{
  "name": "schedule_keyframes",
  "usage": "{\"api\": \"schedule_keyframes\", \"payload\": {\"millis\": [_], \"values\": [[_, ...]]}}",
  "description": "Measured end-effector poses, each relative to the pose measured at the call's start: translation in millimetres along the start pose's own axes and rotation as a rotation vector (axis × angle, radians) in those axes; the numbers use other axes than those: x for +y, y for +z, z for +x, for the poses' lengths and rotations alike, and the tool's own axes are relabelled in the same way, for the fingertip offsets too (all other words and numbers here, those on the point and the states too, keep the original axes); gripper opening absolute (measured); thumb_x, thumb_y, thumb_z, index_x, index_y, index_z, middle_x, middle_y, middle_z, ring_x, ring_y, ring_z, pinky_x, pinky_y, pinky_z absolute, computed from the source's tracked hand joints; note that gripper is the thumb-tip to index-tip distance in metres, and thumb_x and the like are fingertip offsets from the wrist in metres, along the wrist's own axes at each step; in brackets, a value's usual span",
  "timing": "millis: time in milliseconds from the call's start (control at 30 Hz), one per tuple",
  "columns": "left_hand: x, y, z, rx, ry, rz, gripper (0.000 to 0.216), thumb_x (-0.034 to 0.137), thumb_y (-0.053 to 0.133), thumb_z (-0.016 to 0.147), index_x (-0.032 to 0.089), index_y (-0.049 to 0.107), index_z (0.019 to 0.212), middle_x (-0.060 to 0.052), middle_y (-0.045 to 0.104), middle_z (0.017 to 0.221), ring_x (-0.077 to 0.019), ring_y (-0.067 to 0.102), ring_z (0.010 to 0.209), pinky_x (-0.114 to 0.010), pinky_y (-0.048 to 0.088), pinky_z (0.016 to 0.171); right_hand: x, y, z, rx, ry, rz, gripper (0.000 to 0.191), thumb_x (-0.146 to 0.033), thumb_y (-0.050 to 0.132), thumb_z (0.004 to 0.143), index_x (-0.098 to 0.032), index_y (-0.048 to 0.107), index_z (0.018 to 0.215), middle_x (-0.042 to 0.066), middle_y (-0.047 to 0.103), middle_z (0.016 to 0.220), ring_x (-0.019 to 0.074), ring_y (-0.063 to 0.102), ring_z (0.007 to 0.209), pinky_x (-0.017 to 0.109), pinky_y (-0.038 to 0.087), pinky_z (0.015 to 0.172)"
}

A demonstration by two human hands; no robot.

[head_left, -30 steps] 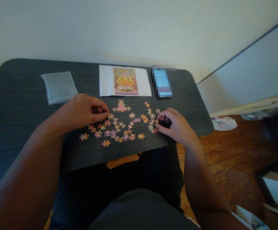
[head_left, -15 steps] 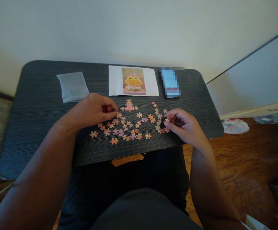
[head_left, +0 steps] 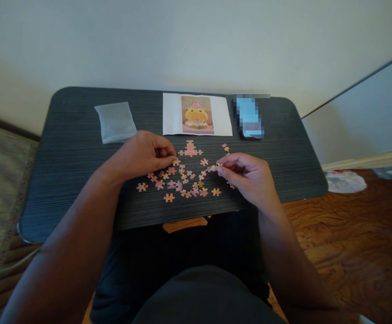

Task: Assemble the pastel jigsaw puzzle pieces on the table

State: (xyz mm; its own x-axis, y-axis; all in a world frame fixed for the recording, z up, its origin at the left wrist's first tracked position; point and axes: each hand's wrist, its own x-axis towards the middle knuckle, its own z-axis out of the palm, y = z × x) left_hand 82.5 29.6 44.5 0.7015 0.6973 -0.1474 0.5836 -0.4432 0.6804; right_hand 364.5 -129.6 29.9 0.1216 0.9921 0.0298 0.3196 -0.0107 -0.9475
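Pinching a puzzle piece (head_left: 217, 166) between thumb and forefinger, your right hand (head_left: 248, 177) hovers just above the scattered pieces (head_left: 185, 182) on the dark table (head_left: 64, 180), while your left hand (head_left: 142, 155) has its fingertips pressed together on a second piece (head_left: 175, 162) lying beside them.

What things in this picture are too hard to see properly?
All in the head view:
- The phone: its screen is pixelated, so nothing can be read.
- The puzzle piece pinched by the right hand: it is tiny and the fingertips cover most of it.
- The left hand: its curled fingers hide whether it grips a piece or only touches one.
- The loose pieces: too small to tell their prints.
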Motion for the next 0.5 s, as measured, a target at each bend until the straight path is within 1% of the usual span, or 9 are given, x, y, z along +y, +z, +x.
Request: {"api": "schedule_keyframes", "payload": {"millis": [100, 200, 500], "values": [[1.2, 0.4, -0.2, 0.016, 0.008, 0.0, 0.031, 0.042, 0.07, 0.09, 0.016, 0.086, 0.096, -0.003, 0.074, 0.069, -0.0126, 0.058, 0.06, -0.028, 0.041, 0.062, -2.7, 9.9, 3.8, -0.018, 0.032, 0.07, 0.017, -0.036, 0.088, 0.095, -0.026, 0.083, 0.107, 0.004, 0.089, 0.102, 0.0214, 0.084, 0.092, 0.039, 0.068, 0.085], [2.3, 1.1, -0.3, 0.026, 0.007, -0.007, 0.032, 0.042, 0.07, 0.09, 0.015, 0.086, 0.096, -0.004, 0.074, 0.07, -0.0126, 0.059, 0.06, -0.028, 0.041, 0.062, -3.0, 14.9, 6.0, -0.015, 0.048, 0.102, 0.018, -0.038, 0.088, 0.095, -0.025, 0.082, 0.107, 0.004, 0.088, 0.099, 0.0206, 0.084, 0.088, 0.039, 0.069, 0.085], [4.7, 2.0, -0.5, 0.037, 0.033, -0.008, 0.031, 0.041, 0.071, 0.091, 0.015, 0.086, 0.098, -0.003, 0.076, 0.071, -0.012, 0.059, 0.061, -0.028, 0.042, 0.064, -3.4, 15.2, 6.2, -0.002, 0.054, 0.148, 0.02, -0.037, 0.089, 0.095, -0.026, 0.08, 0.109, 0.003, 0.088, 0.099, 0.0188, 0.084, 0.084, 0.037, 0.07, 0.083]]}}
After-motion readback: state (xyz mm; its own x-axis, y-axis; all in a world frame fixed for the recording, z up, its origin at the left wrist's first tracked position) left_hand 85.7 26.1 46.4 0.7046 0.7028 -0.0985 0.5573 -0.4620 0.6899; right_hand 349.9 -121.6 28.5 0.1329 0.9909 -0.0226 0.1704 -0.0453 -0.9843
